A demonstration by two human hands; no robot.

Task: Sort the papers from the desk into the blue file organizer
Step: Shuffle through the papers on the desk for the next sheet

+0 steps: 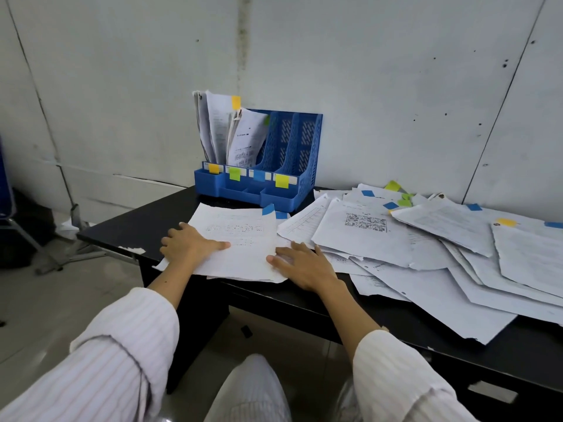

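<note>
A person in striped sleeves is leaning over a black desk (pixel 128 229), the left hand (pixel 190 243) lying flat, fingers spread, on a small stack of papers (pixel 240 242) overhanging the near edge. The right hand (pixel 304 266) is pressing open-palmed on that stack's right corner. Behind, the blue file organizer (pixel 274 166) is standing against the wall, its two left slots filled, orange, green, blue and yellow tabs fronting it. Loose papers (pixel 426 248) are sprawling rightward; print unreadable.
</note>
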